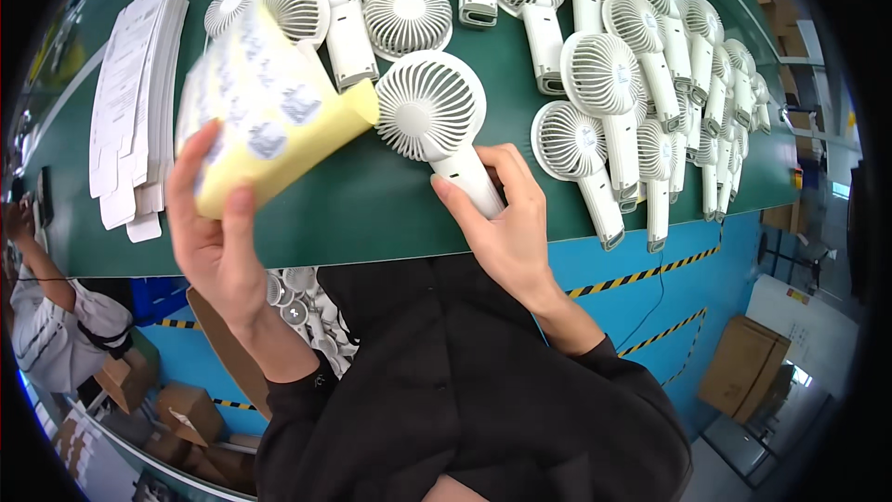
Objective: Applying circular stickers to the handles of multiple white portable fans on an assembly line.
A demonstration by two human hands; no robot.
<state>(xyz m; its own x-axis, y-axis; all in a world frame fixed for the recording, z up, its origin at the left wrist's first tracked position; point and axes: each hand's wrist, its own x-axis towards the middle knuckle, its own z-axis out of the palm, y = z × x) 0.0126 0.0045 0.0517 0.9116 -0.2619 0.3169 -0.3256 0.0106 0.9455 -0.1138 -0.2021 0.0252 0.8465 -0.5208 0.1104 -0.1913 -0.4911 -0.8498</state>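
My left hand (218, 223) grips a curled yellow sticker sheet (279, 135) with rows of round grey labels, pinched between thumb and fingers. The sheet is a little blurred and covers part of the fans behind it. A white handheld fan (429, 112) is in my right hand (511, 223), which closes around the handle. Its round grille points away from me, close to the sheet's curled edge. More white handheld fans (409, 17) lie on the green table (372, 223) just beyond it.
A stack of flat white cartons (139, 102) lies on the table's left. Several white fans (604, 74) are heaped at the right. Below the table edge, a box of fans (311, 311) stands by my left arm. Another person (70, 316) is at far left; cardboard boxes (743, 367) sit lower right.
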